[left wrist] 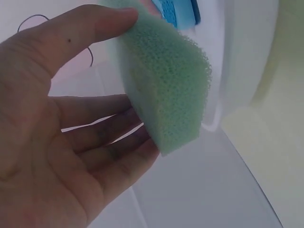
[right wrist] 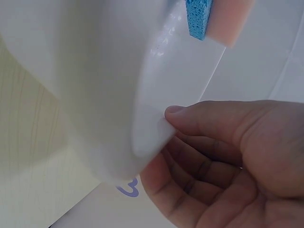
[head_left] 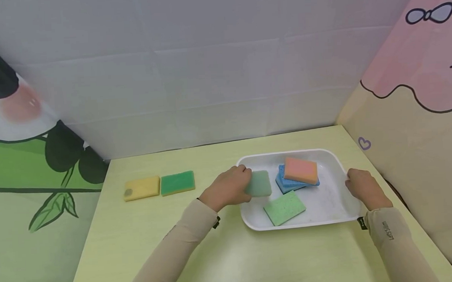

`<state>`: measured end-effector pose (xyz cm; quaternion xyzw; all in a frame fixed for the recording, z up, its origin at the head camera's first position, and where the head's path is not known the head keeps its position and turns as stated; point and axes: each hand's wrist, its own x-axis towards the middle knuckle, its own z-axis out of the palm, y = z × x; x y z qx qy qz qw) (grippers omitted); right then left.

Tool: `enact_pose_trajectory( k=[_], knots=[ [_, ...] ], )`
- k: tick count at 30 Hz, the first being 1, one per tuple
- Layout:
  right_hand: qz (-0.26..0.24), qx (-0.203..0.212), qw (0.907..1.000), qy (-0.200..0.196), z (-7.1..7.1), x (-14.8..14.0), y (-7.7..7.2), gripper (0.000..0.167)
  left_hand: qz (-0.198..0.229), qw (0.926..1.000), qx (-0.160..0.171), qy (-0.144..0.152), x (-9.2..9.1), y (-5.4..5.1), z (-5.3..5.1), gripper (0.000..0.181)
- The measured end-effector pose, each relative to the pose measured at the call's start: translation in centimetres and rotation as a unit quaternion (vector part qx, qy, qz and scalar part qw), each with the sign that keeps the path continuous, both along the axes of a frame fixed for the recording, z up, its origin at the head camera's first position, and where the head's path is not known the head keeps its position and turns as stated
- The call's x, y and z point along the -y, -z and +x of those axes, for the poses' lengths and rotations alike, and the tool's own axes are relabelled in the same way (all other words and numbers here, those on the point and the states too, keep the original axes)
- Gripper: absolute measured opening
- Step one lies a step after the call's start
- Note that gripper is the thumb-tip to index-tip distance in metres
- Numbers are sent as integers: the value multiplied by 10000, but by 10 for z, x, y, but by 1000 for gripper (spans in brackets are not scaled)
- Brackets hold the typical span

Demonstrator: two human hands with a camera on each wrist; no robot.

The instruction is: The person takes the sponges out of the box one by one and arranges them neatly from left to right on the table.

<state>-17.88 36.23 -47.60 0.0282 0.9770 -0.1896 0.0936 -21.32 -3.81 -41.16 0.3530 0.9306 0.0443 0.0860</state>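
My left hand (head_left: 231, 187) pinches a pale green sponge (head_left: 260, 183) between thumb and fingers over the left rim of a white tray (head_left: 334, 199). In the left wrist view that sponge (left wrist: 166, 76) shows its porous face, with the fingertips behind it. At the tray's right end, my right hand (head_left: 366, 187) grips the rim, thumb inside and fingers curled under, as the right wrist view shows. Inside the tray lie a light green sponge (head_left: 284, 208) and, farther back, a pink and orange sponge (head_left: 300, 170) on top of blue sponges (head_left: 288, 183).
Left of the tray, a yellow sponge (head_left: 142, 188) with a dark spot lies beside a green sponge (head_left: 177, 183) on the pale yellow table (head_left: 139, 241). A white sheet (head_left: 208, 74) hangs behind, and printed cloths flank both sides.
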Motion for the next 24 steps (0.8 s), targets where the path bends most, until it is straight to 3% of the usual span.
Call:
enact_pose_trajectory(
  k=[11, 24],
  knots=[
    [41, -90, 9999, -20, -2, -1, 2, 12, 209, 9988, 157, -420, 46, -2, -26, 57],
    [-30, -92, 10000, 13, -1, 0, 1, 11, -86, 9984, 246, -511, 84, 12, -50, 60]
  ],
)
